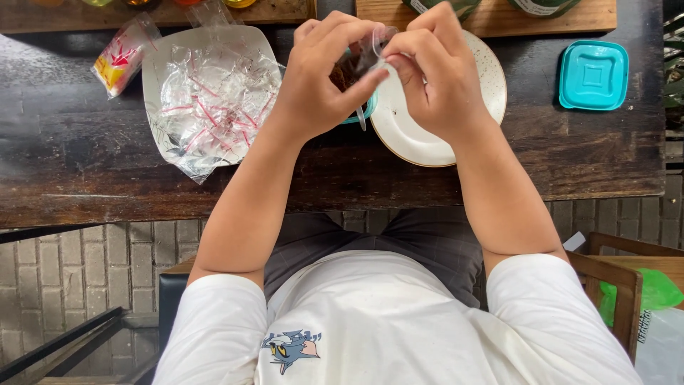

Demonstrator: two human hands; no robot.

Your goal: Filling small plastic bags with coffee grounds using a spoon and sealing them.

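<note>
Both hands meet above the dark wooden table. My left hand and my right hand pinch a small clear plastic bag between their fingertips. Something dark brown shows in the gap between the hands, over a teal container whose rim peeks out below my left hand. A white speckled plate lies under my right hand. What exactly is inside the bag is hidden by the fingers.
A white plate at the left holds a heap of clear plastic bags with red strips. A small packet with red and yellow print lies beside it. A teal square lid rests at the right. Wooden boards with jars line the far edge.
</note>
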